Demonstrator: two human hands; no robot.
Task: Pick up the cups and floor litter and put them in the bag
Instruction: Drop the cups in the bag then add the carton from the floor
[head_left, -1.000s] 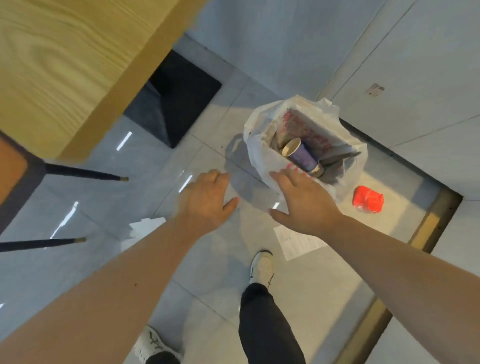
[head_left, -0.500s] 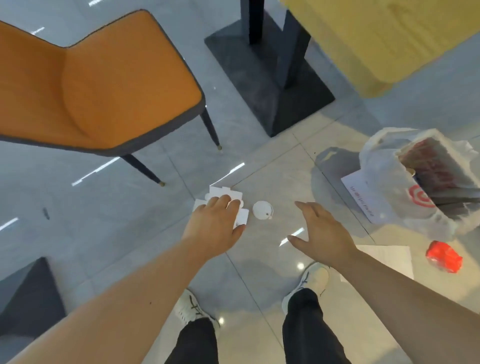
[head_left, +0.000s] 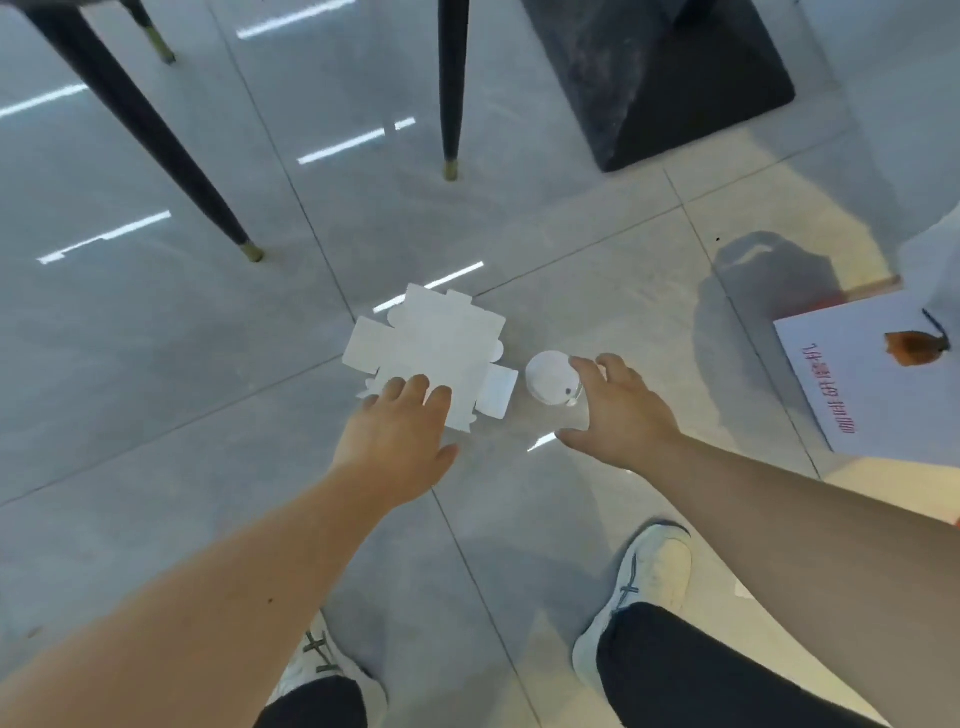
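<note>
Hands spread, neither grip closed: left (head_left: 397, 441) on flattened carton's (head_left: 436, 353) near edge, right (head_left: 618, 410) beside lid (head_left: 548, 376)

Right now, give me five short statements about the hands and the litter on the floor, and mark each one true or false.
1. The left hand has its fingertips on the flattened white carton. True.
2. The right hand is closed around a red wrapper. False: it is spread open at the white cup lid, fingers on its right edge.
3. The lid lies to the right of the carton. True.
4. The carton is already lifted off the floor. False: it lies flat on the grey tile floor.
5. A white sheet with red print lies on the floor at the right edge. True.
</note>
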